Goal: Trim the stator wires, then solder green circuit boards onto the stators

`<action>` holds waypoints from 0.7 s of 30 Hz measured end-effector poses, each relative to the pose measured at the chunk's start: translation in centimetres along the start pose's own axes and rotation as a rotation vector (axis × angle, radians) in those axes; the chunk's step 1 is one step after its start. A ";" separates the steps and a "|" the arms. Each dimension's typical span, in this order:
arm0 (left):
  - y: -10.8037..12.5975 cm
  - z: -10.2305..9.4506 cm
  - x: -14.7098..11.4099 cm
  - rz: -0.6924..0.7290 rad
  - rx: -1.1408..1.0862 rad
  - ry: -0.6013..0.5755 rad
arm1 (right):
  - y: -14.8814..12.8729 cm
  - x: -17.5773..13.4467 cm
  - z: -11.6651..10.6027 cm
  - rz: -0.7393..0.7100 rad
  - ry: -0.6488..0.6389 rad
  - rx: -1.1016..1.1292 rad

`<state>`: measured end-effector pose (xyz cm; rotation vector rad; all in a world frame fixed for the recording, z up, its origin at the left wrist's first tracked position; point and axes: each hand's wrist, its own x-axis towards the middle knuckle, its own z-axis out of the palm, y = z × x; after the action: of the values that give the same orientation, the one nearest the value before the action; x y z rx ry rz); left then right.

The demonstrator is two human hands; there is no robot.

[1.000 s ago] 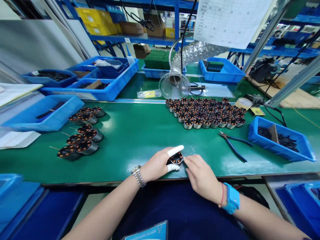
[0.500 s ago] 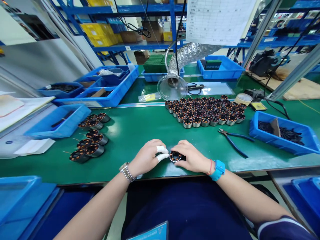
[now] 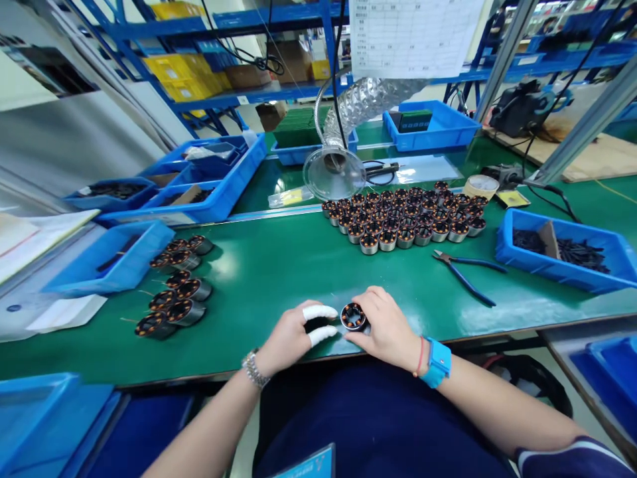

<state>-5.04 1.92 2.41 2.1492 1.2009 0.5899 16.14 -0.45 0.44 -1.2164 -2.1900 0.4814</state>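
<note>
Near the front edge of the green table, my right hand (image 3: 385, 323) grips a motor stator (image 3: 353, 317), a short metal ring with copper windings inside. Its open top faces up. Just left of it is my left hand (image 3: 302, 332), with white covers on thumb and finger. Those two fingertips are spread apart with a small gap to the stator, and nothing shows between them. Several similar stators (image 3: 398, 216) stand packed in rows behind my hands. A looser group of stators (image 3: 182, 289) sits to the left, some with thin wires sticking out.
Blue-handled cutters (image 3: 468, 277) lie to the right, beside a blue bin (image 3: 557, 262) of small black strips. A clear fume hood (image 3: 333, 174) on a foil duct stands behind the rows. Further blue bins (image 3: 114, 255) line the left side.
My left thumb and finger have opened wider and drawn slightly back from the stator. My right hand still holds it, a little nearer the table edge. The whole view has shifted slightly.
</note>
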 end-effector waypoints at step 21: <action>0.6 0.2 -0.5 -0.279 -0.332 0.302 | -0.5 -0.5 0.1 0.063 0.043 -0.073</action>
<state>-4.77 1.19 2.63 1.6223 1.4177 0.9381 15.97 -1.20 0.54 -1.3260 -2.1550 0.4005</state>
